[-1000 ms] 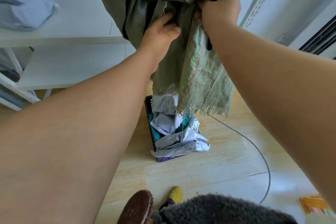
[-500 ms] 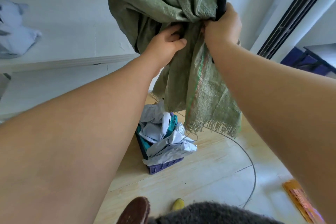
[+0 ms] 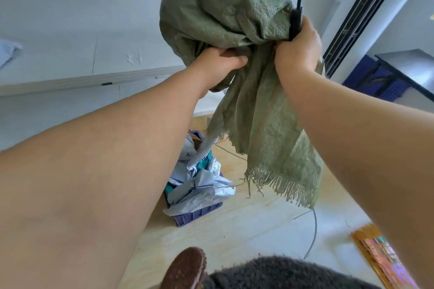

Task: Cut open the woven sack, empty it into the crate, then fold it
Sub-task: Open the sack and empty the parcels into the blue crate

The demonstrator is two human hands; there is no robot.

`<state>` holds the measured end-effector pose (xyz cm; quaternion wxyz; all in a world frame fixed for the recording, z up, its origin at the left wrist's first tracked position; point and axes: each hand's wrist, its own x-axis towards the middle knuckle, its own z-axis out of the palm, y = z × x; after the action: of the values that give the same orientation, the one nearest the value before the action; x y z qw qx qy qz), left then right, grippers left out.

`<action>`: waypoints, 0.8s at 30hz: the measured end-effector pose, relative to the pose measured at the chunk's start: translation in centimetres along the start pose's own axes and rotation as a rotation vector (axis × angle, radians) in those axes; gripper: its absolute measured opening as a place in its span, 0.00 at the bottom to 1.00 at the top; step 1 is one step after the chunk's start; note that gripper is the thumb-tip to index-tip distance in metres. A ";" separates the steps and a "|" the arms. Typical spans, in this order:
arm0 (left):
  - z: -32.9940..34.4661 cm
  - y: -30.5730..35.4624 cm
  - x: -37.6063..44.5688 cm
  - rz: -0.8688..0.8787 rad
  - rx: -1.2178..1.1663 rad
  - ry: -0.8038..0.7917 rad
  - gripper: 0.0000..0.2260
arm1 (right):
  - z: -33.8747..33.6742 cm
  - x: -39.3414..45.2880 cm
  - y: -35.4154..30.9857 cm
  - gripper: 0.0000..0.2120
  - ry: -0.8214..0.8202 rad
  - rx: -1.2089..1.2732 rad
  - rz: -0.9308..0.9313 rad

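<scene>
- Green woven sack (image 3: 225, 14) held up high w/ both hands, well above the crate (image 3: 198, 213); upper part bulges in a rounded lump, lower part hangs limp.
- Left hand (image 3: 219, 61) clenched on bunched fabric just under the lump, thumb side toward the sack's middle.
- Right hand (image 3: 298, 47) closed on the sack's right side, and the same grip clamps a slim black tool (image 3: 296, 16) that sticks up above the fist against the sack. Can't tell if it's a knife or scissors.
- Sack's frayed open edge (image 3: 281, 185) dangles below the right forearm, loose threads hanging; faint red-green stripe runs down the fabric.
- Purple crate sits on the wood floor (image 3: 246, 230) below the sack, a bit left of the frayed edge. Piled w/ crumpled grey-white plastic bags (image 3: 202, 185), some teal showing, stuff spilling over the rim.
- Thin grey cable (image 3: 313, 232) curves over the floor right of the crate.
- Brown slipper (image 3: 185, 267) and dark fuzzy garment (image 3: 281, 274) on the near side of the crate, by the person's feet.
- Orange patterned packet (image 3: 385, 258) lies on the floor, far right of the crate.
</scene>
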<state>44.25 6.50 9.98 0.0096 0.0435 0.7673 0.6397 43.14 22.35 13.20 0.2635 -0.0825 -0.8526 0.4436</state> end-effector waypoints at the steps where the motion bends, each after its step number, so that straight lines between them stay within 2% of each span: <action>1: 1.6 -0.1 0.6 0.001 -0.005 -0.009 0.19 | -0.7 1.0 1.2 0.17 -0.004 0.007 0.015; 4: 5.7 -0.6 2.7 0.002 0.001 -0.012 0.18 | -2.0 4.3 4.7 0.14 -0.058 0.054 0.069; 8: 8.5 -2.0 4.0 -0.051 0.072 0.102 0.12 | -2.5 8.0 8.7 0.16 -0.139 0.170 0.154; 13: 8.8 -7.0 2.1 -0.294 0.167 0.248 0.11 | -0.8 10.4 10.7 0.18 -0.229 0.231 0.185; 14: 8.9 -7.8 1.8 -0.331 0.200 0.270 0.15 | -0.2 10.5 10.7 0.17 -0.255 0.243 0.184; 17: 9.4 -9.4 1.6 -0.425 0.136 0.232 0.45 | 2.2 10.3 10.1 0.13 -0.353 0.294 0.192; 19: 10.2 -9.6 2.5 -0.440 0.131 0.195 0.57 | 4.2 10.1 9.6 0.10 -0.384 0.350 0.231; 21: 11.2 -9.6 4.0 -0.442 0.175 0.219 0.62 | 6.0 9.8 8.9 0.06 -0.421 0.409 0.267; 23: 11.5 -9.8 5.7 -0.387 0.134 0.385 0.62 | 7.5 9.2 7.8 0.03 -0.489 0.442 0.271; 24: 11.1 -10.3 6.6 -0.370 0.107 0.504 0.58 | 7.9 8.9 7.0 0.03 -0.537 0.465 0.270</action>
<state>37.93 16.11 -1.87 -0.0666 -0.2563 0.7731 0.5764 30.82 24.18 7.19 -0.0186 -0.0128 -0.7494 0.6617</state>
